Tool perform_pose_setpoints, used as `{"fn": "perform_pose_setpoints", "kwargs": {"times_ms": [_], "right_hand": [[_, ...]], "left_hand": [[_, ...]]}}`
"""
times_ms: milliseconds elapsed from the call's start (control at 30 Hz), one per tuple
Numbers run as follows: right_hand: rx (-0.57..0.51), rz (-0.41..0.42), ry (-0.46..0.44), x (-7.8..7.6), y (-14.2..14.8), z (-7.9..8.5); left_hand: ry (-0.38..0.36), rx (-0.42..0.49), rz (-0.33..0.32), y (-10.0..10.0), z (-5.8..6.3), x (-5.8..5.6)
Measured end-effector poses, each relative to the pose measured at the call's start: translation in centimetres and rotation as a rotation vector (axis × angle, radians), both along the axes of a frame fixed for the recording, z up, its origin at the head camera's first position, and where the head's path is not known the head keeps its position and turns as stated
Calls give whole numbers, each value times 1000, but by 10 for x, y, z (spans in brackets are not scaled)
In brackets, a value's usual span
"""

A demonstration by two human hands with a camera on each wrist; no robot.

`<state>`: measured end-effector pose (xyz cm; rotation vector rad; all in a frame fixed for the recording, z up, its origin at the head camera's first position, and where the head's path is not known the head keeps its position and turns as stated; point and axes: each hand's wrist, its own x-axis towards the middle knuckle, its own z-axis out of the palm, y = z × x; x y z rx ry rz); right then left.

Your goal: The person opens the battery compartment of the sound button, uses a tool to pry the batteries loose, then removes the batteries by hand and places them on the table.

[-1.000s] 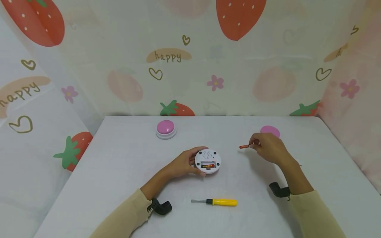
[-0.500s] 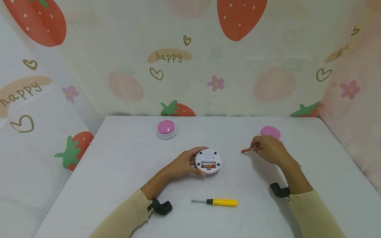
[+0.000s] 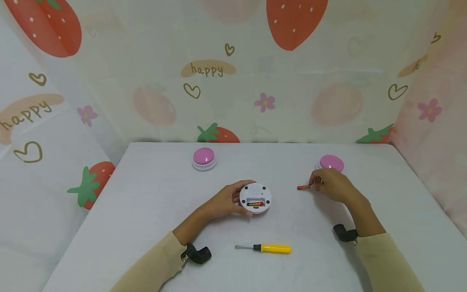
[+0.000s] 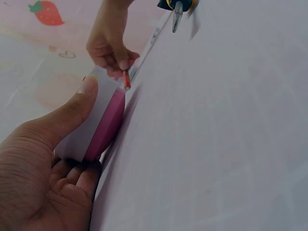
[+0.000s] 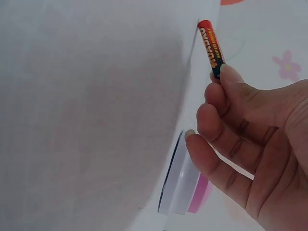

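My left hand (image 3: 224, 200) grips a round white button unit (image 3: 255, 190) by its left side, its underside turned up. One red battery (image 3: 255, 204) lies in its open battery slot. From the left wrist view, the pink dome (image 4: 107, 125) of this unit faces down toward the table, with the thumb (image 4: 72, 113) on the white base. To the right, my right hand (image 3: 333, 184) pinches a second battery (image 5: 211, 45), red with a dark end, between thumb and fingertips above the table.
A screwdriver (image 3: 271, 248) with a yellow handle lies near the front. Two more pink-topped buttons stand farther back: one left button (image 3: 203, 158), and one right button (image 3: 331, 162) just behind my right hand. Printed fabric (image 3: 233, 101) surrounds the white table (image 3: 164, 182).
My right hand has come slightly down and nearer with the battery, whose tip sits lower than before. The left hand and its button unit stay in place.
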<state>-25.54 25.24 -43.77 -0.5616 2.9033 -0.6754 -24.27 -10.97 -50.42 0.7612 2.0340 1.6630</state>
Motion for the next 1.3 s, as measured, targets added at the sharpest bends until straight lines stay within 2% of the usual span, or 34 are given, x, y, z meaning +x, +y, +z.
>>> {"fn": "perform_pose_setpoints", "kwargs": {"times_ms": [500, 867, 1033, 1300], "right_hand": [[-14, 4, -86, -1, 3, -1], [-3, 19, -91, 0, 1, 0], [30, 2, -73, 2, -1, 7], [27, 14, -15, 14, -11, 30]], "left_hand": [[6, 2, -1, 1, 2, 2], [7, 12, -8, 0, 1, 0], [5, 11, -8, 0, 1, 0], [9, 16, -11, 0, 2, 1]]}}
